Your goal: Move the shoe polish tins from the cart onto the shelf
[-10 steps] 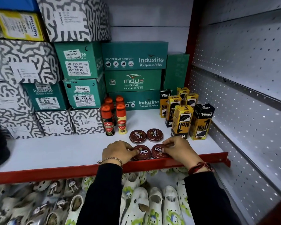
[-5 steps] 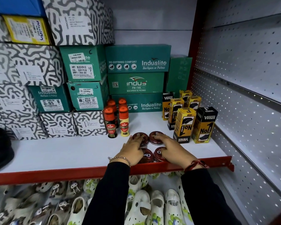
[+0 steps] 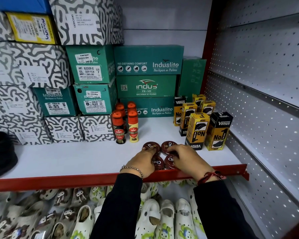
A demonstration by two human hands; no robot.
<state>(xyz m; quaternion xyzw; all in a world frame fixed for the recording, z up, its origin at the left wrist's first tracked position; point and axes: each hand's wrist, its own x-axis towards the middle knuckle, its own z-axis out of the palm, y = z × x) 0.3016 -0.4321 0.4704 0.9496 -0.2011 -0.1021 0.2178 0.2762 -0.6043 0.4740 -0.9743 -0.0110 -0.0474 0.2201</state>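
On the white shelf [image 3: 72, 159], close behind its red front lip [image 3: 59, 182], four round brown shoe polish tins sit flat in a tight two-by-two cluster. The left hand [image 3: 143, 161] lies over the left pair, its fingertips pressing the lid of the rear left tin [image 3: 154, 145] while the front left tin [image 3: 158, 163] shows partly under the palm. The right hand [image 3: 186, 157] covers much of the front right tin [image 3: 169, 162], fingers spread flat and reaching to the rear right tin [image 3: 167, 146]. Neither hand is closed around a tin. Two Kiwi bottles [image 3: 126, 128] stand just behind, yellow Venus boxes [image 3: 197, 130] to the right.
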